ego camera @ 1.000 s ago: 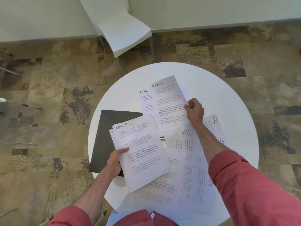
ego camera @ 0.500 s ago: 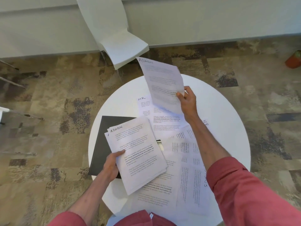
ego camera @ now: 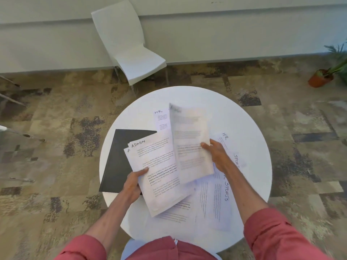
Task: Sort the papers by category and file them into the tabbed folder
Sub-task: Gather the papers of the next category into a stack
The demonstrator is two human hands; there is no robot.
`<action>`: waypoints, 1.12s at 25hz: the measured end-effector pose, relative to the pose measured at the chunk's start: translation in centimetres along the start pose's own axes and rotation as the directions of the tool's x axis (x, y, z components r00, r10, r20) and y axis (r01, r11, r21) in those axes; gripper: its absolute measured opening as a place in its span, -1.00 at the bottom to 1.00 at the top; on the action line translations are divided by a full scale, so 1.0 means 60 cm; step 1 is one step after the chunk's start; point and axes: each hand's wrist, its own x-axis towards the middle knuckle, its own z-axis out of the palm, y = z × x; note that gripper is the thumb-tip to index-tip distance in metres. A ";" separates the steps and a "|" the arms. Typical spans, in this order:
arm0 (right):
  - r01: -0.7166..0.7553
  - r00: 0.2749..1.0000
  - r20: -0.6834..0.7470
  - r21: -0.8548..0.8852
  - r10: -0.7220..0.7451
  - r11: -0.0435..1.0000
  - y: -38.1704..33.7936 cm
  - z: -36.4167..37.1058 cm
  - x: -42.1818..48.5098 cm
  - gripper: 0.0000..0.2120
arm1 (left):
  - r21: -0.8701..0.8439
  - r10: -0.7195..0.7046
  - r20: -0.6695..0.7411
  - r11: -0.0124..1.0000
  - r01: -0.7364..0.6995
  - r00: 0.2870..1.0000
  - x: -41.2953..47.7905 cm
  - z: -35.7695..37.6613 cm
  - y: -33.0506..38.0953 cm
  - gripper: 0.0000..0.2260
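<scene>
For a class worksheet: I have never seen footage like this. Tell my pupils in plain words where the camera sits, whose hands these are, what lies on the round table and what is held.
No machine is at work: a person wears a wide-angle camera on the head, so the one picture looks forward and down at their own arms in red sleeves. The left hand grips the ADMIN stack, sheets headed with that word. The right hand holds a single sheet by its right edge; it is blurred, so its heading cannot be read. On the round white table lie a black folder, partly hidden by the stack, and loose HR sheets and SPORTS sheets. Beyond stand a white chair and a potted plant.
</scene>
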 end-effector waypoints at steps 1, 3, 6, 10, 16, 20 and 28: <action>-0.054 0.998 -0.018 -0.061 0.053 0.997 0.019 0.001 -0.015 -0.73 | -0.006 0.003 0.023 1.000 -0.003 1.000 -0.006 0.007 -0.011 -0.68; -0.123 0.992 -0.006 -0.147 0.124 0.981 0.056 -0.001 -0.045 -0.74 | -0.034 0.006 0.077 0.999 -0.004 0.997 -0.014 0.022 -0.033 -0.69; -0.150 0.984 0.061 -0.213 0.167 0.965 0.092 -0.018 -0.080 -0.70 | -0.035 0.010 0.108 0.999 -0.006 0.994 -0.020 0.044 -0.062 -0.68; -0.174 0.981 0.050 -0.188 0.186 0.967 0.115 -0.040 -0.127 -0.64 | 0.015 -0.001 0.123 1.000 -0.001 0.992 -0.022 0.066 -0.109 -0.48; -0.163 0.973 0.110 -0.292 0.203 0.942 0.141 -0.064 -0.176 -0.68 | -0.056 0.019 0.230 0.998 -0.007 0.973 -0.066 0.103 -0.134 -0.58; -0.192 0.974 0.063 -0.299 0.220 0.935 0.162 -0.065 -0.186 -0.58 | 0.312 0.108 0.190 0.936 -0.164 0.976 -0.045 0.106 -0.150 -0.73; 0.005 0.993 -0.111 -0.339 -0.045 0.941 0.110 -0.027 -0.177 -0.70 | 0.429 0.306 0.218 0.823 -0.372 0.927 -0.055 0.166 -0.113 -0.84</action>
